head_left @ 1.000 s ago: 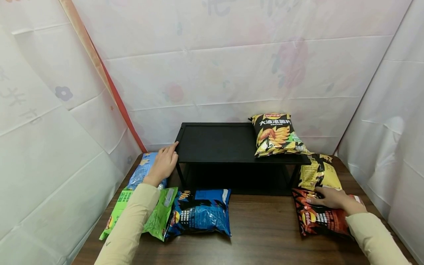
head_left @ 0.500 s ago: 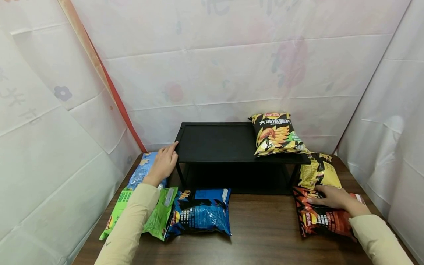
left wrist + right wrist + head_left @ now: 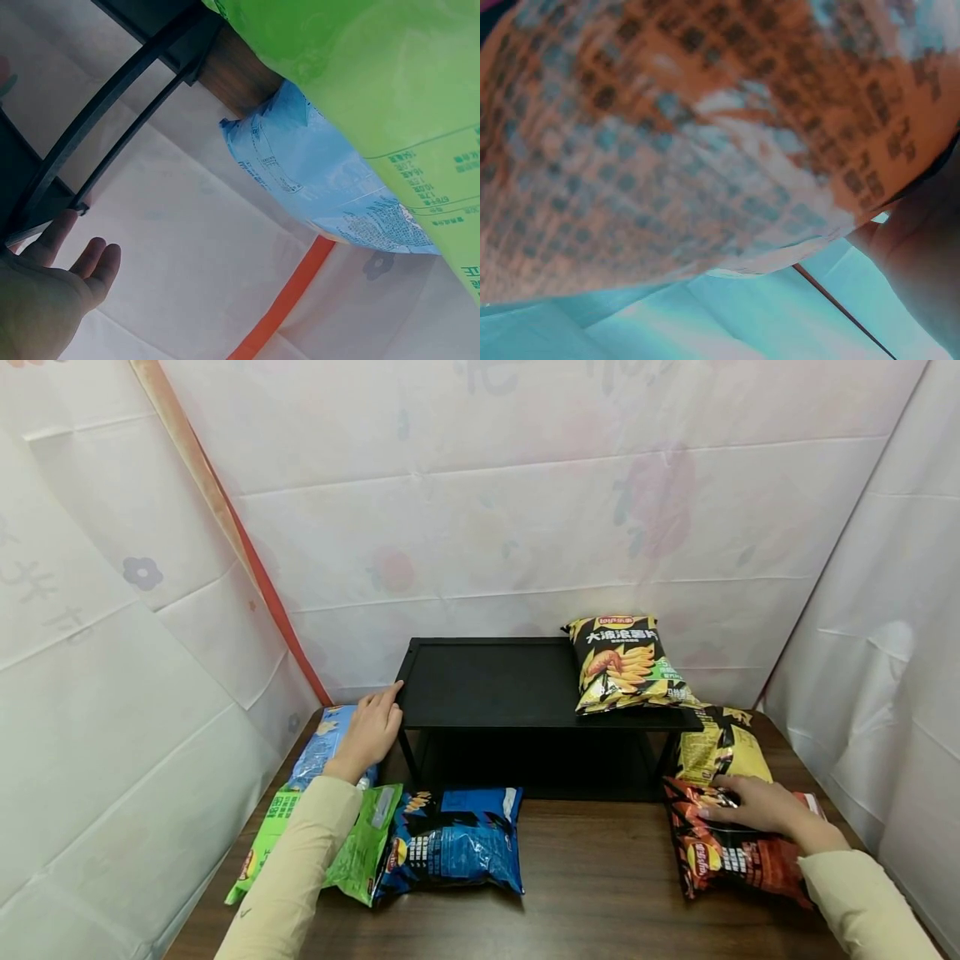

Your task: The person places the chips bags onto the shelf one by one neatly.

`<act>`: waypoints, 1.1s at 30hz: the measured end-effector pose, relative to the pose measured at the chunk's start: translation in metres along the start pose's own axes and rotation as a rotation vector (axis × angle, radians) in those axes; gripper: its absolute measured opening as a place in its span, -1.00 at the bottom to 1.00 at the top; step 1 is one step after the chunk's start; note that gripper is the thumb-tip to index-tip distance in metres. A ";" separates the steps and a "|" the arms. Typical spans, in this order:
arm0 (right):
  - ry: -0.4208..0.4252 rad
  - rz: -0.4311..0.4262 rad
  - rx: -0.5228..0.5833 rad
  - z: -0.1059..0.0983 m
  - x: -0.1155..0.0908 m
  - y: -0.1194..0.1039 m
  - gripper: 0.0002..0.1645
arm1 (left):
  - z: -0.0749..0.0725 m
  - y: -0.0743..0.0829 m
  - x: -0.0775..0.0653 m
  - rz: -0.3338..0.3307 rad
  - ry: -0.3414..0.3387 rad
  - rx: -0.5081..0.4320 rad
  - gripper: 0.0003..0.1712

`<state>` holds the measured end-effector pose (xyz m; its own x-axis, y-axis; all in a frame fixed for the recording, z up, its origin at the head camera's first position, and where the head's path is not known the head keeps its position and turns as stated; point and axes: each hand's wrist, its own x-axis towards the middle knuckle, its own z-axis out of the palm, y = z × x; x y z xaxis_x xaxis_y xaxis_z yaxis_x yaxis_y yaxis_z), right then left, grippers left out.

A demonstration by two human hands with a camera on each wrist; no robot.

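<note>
My left hand rests at the left edge of the black two-tier rack; its fingers look fairly straight in the left wrist view, touching the frame. On the right, my right hand grips a red bag of chips from above, thumb and fingers spread across it. That bag fills most of the right wrist view, blurred, and the fingertips are hidden there. A black and yellow bag of chips lies on the rack's top right. Behind the red bag is a yellow bag of chips, partly covered by the hand.
A light blue bag, a green bag and a dark blue bag lie left and front of the rack on the wooden table. Partly under the left sleeve is the green bag. White cloth walls enclose the table.
The red bag of chips and my right hand have shifted slightly to the right, and the bag's far left corner has risen a little. My left hand has stayed in place.
</note>
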<state>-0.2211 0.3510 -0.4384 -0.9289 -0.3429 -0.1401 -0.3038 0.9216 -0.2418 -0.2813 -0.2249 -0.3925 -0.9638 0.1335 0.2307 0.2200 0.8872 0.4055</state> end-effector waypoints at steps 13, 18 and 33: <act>0.213 -0.035 -0.142 -0.003 -0.001 -0.007 -0.16 | 0.002 -0.002 0.000 -0.001 0.017 0.004 -0.41; 0.262 -0.044 -0.161 -0.005 0.000 -0.007 -0.19 | 0.002 -0.002 0.000 -0.003 0.015 0.001 -0.41; 0.433 -0.091 -0.222 -0.001 0.002 -0.009 -0.24 | 0.002 -0.001 0.001 0.005 0.017 -0.001 -0.41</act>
<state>-0.2202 0.3427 -0.4353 -0.8850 -0.3600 0.2953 -0.3818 0.9241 -0.0178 -0.2826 -0.2252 -0.3946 -0.9600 0.1301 0.2479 0.2248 0.8861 0.4053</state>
